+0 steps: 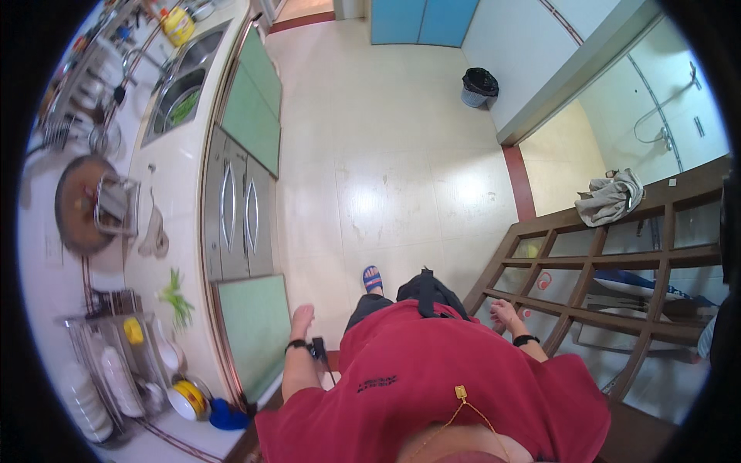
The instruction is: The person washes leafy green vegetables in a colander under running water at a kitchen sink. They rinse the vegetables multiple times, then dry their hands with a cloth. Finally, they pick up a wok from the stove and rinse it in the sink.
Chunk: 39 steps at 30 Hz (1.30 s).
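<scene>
My left hand hangs beside the green cabinet door and holds nothing that I can see; how far its fingers are apart is unclear. On the other side of my body, my right hand is near the wooden glazed door, its fingers loosely curled, with no object visible in it. Both wrists wear black bands. Green leafy stalks lie on the pale counter, near a hanging cloth. Green vegetables sit in the steel sink.
A round wooden chopping board and a dish rack stand along the wall. A lined bin is ahead by the right wall. A grey cloth hangs over the door's top edge. A red threshold borders the adjoining room.
</scene>
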### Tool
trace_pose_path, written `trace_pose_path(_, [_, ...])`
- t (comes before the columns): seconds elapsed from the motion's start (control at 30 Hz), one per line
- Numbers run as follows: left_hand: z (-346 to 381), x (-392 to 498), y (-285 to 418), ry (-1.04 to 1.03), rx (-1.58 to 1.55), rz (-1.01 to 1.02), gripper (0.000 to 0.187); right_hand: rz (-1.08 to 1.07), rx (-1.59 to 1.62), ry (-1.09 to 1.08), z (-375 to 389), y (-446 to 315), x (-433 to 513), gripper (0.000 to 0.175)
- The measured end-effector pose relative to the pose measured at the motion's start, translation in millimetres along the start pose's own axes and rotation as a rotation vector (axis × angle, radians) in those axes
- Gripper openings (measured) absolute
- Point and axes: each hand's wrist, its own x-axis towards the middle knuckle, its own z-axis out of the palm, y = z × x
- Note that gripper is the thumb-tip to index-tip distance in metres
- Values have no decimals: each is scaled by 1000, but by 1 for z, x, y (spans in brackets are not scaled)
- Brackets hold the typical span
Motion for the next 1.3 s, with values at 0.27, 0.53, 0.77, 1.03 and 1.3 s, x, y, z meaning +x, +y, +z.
trace_pose_path(0.27, [79,137,381,-74,375,579,32,75,-15,-262,29,-67,53,18])
trace_pose_path(0.53, [148,202,508,-279,517,492,44,150,348,-150,-63,-197,215,28])
trace_pose_path(0.77, [146,216,566,-289,350,26,45,-121,139,65,-181,-406,386,40])
trace_pose_path(1.03, [190,304,680,-303,167,-183,43,-573,128,-15,-240,-729,470,34])
trace_pose_path(1.3, [197,462,915,-177,78,53,44,-830,-59,-30,-341,-1006,505,35])
